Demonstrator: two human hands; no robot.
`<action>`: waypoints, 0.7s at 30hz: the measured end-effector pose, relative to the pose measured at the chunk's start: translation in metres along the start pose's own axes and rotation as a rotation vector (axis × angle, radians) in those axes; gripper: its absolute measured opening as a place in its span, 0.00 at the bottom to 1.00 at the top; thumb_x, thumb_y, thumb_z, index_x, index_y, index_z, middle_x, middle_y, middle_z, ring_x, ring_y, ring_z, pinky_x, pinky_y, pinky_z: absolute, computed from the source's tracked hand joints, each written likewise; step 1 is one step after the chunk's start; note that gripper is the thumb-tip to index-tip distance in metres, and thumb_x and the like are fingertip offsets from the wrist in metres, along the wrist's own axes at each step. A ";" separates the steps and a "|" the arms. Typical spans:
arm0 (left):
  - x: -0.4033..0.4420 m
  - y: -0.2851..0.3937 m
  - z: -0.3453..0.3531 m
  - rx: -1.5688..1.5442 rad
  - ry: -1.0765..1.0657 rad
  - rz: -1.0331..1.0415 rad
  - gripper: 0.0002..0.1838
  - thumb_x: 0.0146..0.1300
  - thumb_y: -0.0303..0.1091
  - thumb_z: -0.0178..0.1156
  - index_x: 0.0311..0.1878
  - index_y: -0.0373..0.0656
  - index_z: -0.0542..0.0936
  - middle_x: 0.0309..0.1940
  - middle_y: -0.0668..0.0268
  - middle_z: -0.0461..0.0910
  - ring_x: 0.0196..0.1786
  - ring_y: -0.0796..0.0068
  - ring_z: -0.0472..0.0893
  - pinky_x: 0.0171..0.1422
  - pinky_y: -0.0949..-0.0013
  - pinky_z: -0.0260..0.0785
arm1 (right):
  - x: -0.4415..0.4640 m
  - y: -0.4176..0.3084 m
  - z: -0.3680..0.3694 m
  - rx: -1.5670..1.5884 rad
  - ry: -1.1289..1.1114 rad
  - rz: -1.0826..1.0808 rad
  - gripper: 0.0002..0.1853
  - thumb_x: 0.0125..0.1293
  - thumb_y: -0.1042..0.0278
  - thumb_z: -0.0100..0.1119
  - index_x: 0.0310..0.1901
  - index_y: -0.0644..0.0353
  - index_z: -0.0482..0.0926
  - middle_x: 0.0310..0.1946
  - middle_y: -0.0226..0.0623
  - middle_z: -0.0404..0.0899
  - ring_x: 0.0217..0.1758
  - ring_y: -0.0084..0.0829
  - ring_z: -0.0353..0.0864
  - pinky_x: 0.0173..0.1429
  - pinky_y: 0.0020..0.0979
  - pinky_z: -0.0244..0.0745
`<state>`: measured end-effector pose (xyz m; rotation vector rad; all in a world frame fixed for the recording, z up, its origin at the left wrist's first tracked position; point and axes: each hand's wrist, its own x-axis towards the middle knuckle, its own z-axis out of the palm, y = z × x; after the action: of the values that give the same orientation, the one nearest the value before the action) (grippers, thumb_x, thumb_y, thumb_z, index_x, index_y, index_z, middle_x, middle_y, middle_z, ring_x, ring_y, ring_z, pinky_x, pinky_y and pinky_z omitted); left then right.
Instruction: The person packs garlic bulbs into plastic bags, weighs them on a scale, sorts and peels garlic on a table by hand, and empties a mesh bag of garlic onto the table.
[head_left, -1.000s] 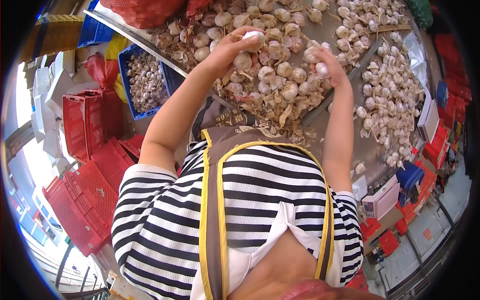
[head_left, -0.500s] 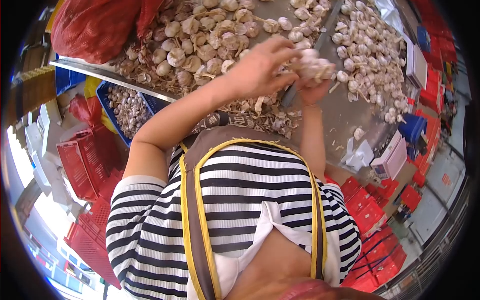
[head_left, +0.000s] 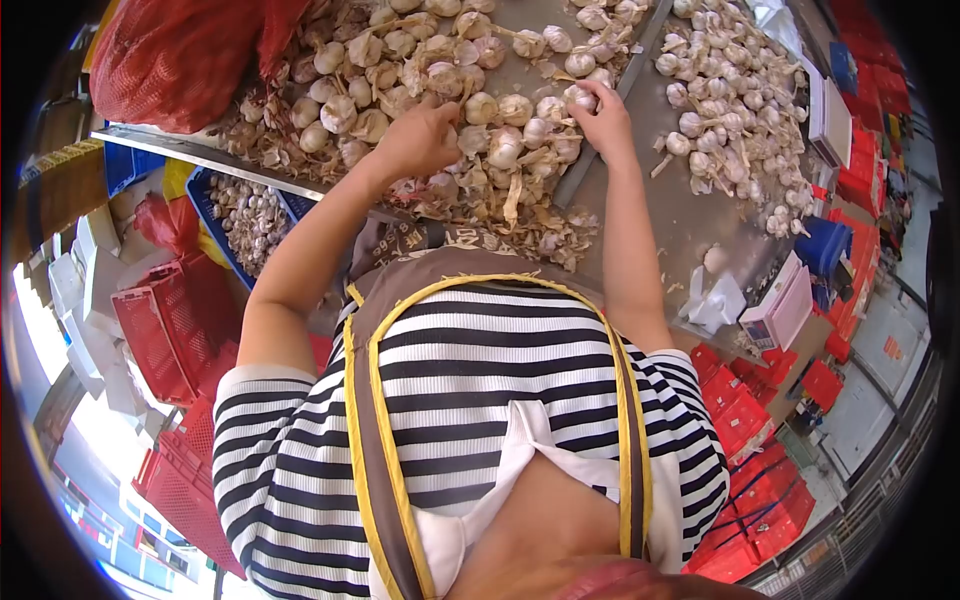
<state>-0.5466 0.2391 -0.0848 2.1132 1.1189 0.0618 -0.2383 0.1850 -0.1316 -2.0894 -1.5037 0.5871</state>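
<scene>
My left hand (head_left: 418, 138) is over the left part of a heap of garlic bulbs (head_left: 505, 147) with dry stalks and papery skins. Its fingers are curled down among the bulbs, and whatever they close on is mostly hidden. At the heap's right side, my right hand (head_left: 606, 124) has thumb and fingers closed around a pale garlic bulb (head_left: 580, 97). Several large bulbs lie between the two hands. Loose dry skins (head_left: 545, 235) cover the near edge of the table, just in front of my apron.
A metal divider (head_left: 640, 62) separates this heap from a second spread of garlic (head_left: 735, 125) on the right. A red mesh sack (head_left: 170, 65) rests at the far left. Below the table edge sits a blue crate (head_left: 212, 215) of small bulbs, with red crates (head_left: 165, 325) nearby.
My left hand has moved left, away from my right hand and down to the heap. The cluster of bulbs in my right hand is gone from it; that hand has shifted slightly left and up.
</scene>
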 end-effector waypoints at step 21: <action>0.021 0.040 0.006 0.043 -0.202 0.071 0.21 0.47 0.51 0.66 0.38 0.44 0.80 0.34 0.61 0.82 0.36 0.58 0.82 0.40 0.57 0.72 | 0.011 -0.012 0.007 -0.246 -0.073 0.123 0.27 0.52 0.45 0.65 0.51 0.50 0.79 0.40 0.38 0.84 0.44 0.37 0.83 0.50 0.33 0.75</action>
<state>-0.5035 0.2370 -0.0705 2.1436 0.9332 -0.1411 -0.2483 0.2003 -0.1306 -2.3841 -1.5643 0.5525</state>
